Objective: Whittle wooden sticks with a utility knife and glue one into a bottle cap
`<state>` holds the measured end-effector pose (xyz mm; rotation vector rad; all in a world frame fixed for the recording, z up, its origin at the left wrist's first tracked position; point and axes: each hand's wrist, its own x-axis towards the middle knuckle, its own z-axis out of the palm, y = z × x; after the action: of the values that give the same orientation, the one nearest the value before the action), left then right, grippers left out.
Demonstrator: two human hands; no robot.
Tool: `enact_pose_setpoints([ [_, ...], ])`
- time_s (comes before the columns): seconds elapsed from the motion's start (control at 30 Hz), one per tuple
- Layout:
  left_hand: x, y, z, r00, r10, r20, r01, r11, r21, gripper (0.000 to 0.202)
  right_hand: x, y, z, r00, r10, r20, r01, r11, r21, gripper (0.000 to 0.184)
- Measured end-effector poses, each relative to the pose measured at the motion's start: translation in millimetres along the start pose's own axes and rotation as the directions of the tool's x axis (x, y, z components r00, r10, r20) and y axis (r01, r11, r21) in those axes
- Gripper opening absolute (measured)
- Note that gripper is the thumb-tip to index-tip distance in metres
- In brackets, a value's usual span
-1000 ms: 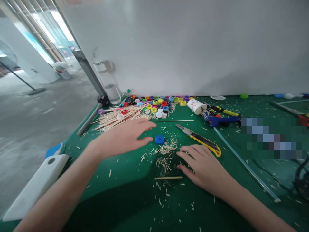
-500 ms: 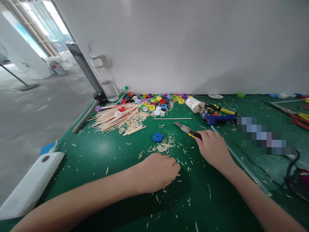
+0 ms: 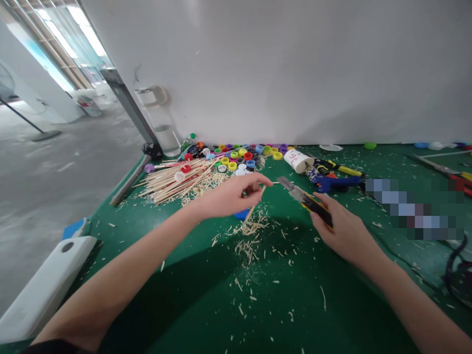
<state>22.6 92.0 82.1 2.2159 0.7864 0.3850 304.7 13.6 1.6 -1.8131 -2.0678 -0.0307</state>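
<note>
The left hand [image 3: 232,196] is pinched shut on a thin wooden stick [image 3: 254,207], which slants from the fingertips down toward the pile of shavings [image 3: 250,231] on the green counter [image 3: 184,280]. The right hand [image 3: 342,228] is clamped around the yellow-and-black handle of a utility knife [image 3: 309,201], its blade out and pointing left at the top end of the stick. The 2 hands are apart, with stick and blade near each other between them, above the middle of the counter. Judged from this hold, the work would go best with the stick gripped well back from the edge, the blade angled away from the left fingers, shallow strokes, and both wrists steady. Whether blade and stick already touch cannot be told, and the stick's lower tip is lost among the shavings. A blue cap [image 3: 241,214] is half hidden behind the left hand. Far left lies a bundle of sticks [image 3: 177,179] beside coloured bottle caps [image 3: 243,155]; a blue glue gun [image 3: 332,183] lies far right. A patch to the right is blurred out, and a black cable [image 3: 457,275] is cut off by the right edge.
</note>
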Motion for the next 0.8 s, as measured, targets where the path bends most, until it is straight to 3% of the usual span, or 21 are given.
enact_pose_setpoints([
  [0.1, 24, -29, -9.9, 0.984, -0.021, -0.179, 0.026, 0.999, 0.030, 0.024, -4, -1, 3, 0.990, -0.138, 0.038, 0.137, 0.990, 0.030, 0.041],
  [0.17, 35, -44, -11.5, 0.977, -0.049, -0.209, 0.063, 0.996, 0.060, 0.020, -7, -5, 9, 0.978, -0.205, 0.050, 0.203, 0.979, 0.027, 0.040],
  [0.4, 44, -63, -5.1, 0.998, 0.005, -0.060, 0.004, 0.989, 0.148, 0.019, -5, -17, 15, 0.957, -0.283, -0.069, 0.277, 0.957, -0.090, 0.029],
  [0.63, 52, -55, -6.4, 0.998, 0.037, 0.046, -0.047, 0.970, 0.240, 0.019, 26, -17, 25, 0.915, -0.391, -0.095, 0.378, 0.916, -0.134, 0.026],
  [0.8, 59, -52, -2.0, 0.996, 0.071, 0.054, -0.081, 0.971, 0.225, 0.020, 33, -10, 35, 0.901, -0.414, -0.128, 0.392, 0.904, -0.169, 0.030],
])
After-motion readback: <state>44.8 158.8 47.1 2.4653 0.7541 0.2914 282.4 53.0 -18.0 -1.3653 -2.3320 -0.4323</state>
